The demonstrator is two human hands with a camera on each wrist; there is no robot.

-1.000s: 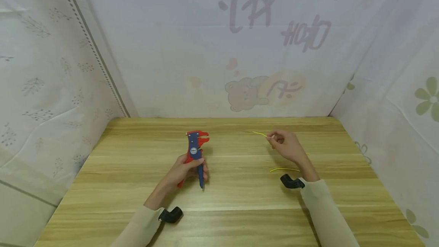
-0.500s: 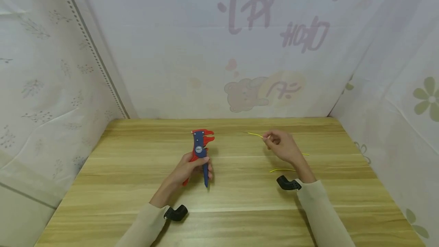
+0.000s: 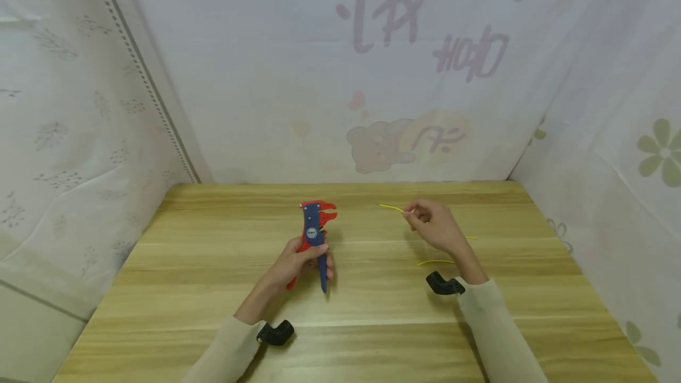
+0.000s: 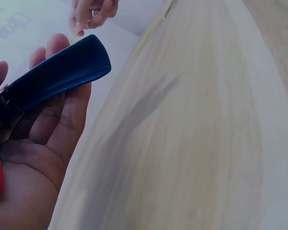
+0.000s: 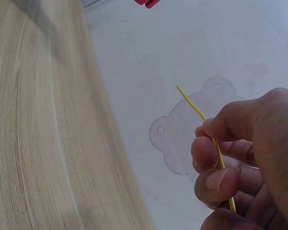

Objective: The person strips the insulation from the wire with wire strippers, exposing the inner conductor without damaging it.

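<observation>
One red-and-blue wire stripper, head uppermost, above the wood-grain table; grasped at the handles by the left hand, thumb laid across the blue one. One yellow wire, to the right of the tool and well apart from it; pinched between thumb and fingertips of the right hand, free end pointing towards the tool. Two further yellow wires, front and rear, on the table, each partly covered by the right forearm. Head view alone: the tool's whole red head, its notch facing right, and its round badge. Left wrist view: the hollow inner face of the blue handle with fingers behind it; tool head out of frame. Right wrist view: the held wire's lower length running down across the curled fingers, masked in the head view; of the tool, a red tip only, at the top edge.
</observation>
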